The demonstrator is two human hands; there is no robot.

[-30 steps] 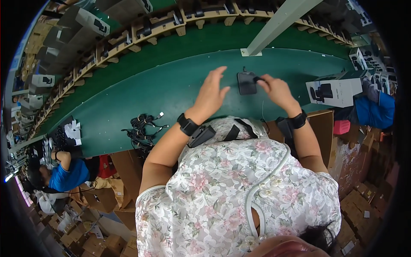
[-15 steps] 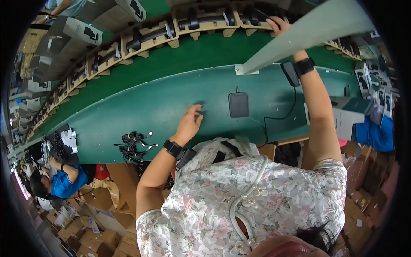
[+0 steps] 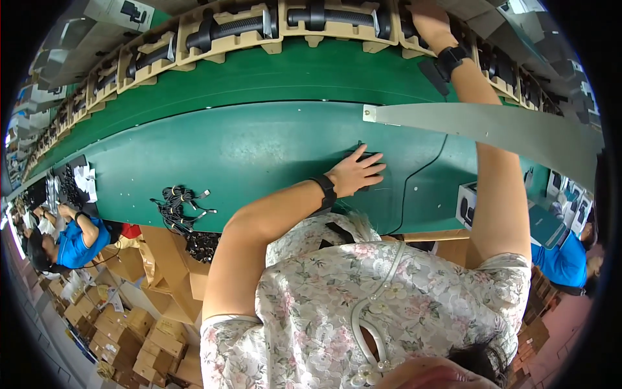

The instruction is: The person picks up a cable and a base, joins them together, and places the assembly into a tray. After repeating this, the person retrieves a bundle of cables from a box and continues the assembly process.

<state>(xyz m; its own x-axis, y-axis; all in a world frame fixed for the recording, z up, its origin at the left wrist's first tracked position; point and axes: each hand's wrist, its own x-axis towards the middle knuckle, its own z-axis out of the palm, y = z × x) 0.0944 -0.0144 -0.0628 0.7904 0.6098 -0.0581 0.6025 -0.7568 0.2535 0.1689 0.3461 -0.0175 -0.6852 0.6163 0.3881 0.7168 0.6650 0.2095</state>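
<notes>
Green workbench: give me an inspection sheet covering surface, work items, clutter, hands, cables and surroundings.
Surface: green workbench, scattered pale specks.
Work items: dark item, mostly hidden; tan trays holding black parts.
Clutter: white papers, far left.
Hands: left hand spread over the dark item; right hand at the trays, grip unclear.
Cables: black cable bundle left; single black cable right.
Surroundings: floor cartons left; people in blue both sides.

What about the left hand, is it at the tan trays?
No, the left hand is spread over the green table, apart from the trays.
</notes>
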